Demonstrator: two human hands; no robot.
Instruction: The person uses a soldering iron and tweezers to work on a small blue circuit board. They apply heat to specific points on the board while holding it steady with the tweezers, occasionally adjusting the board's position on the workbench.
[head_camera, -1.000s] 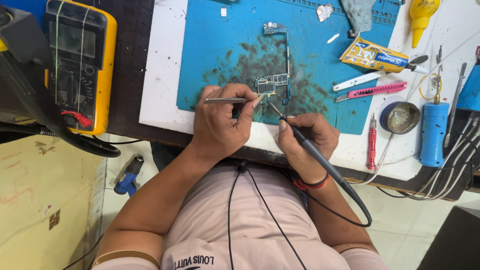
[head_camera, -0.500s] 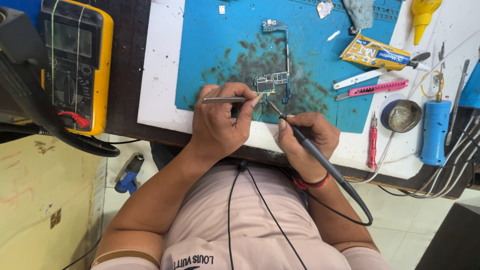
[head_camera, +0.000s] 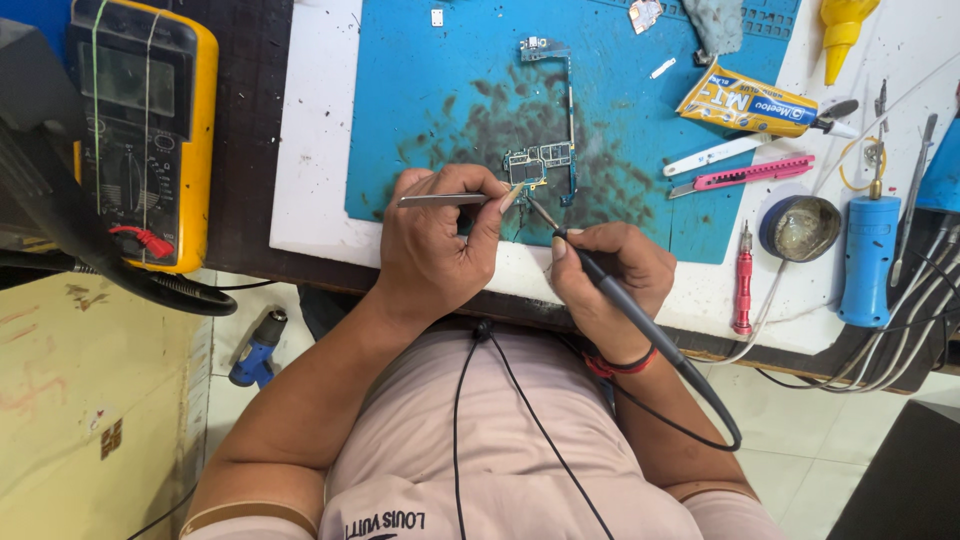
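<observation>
I am pinching a pair of metal tweezers (head_camera: 445, 200) in my left hand (head_camera: 435, 250), thumb and forefinger pressed together on them; they are lying nearly level across the picture, blunt end pointing left and tips pointing right onto the circuit board (head_camera: 543, 165). My right hand (head_camera: 610, 275) is gripping a dark soldering iron (head_camera: 600, 285) like a pen, fingers curled tight around its handle. Its long axis is running diagonally, the thin tip pointing up and left to the lower edge of the board, the cord (head_camera: 700, 400) trailing down and right past my wrist. The tweezer tips and the iron tip are meeting close together at that lower edge. The board is lying on the blue mat (head_camera: 420, 110), on a dark smudged patch, with a narrow strip of it reaching away from me toward the far side of the mat. Well off to my left a yellow meter (head_camera: 140, 130) is sitting on the bench. To my right a pink knife (head_camera: 745, 178), a yellow glue tube (head_camera: 745, 103), a red screwdriver (head_camera: 743, 280) and a blue pump tool (head_camera: 868, 255) are lying apart from my hands.
</observation>
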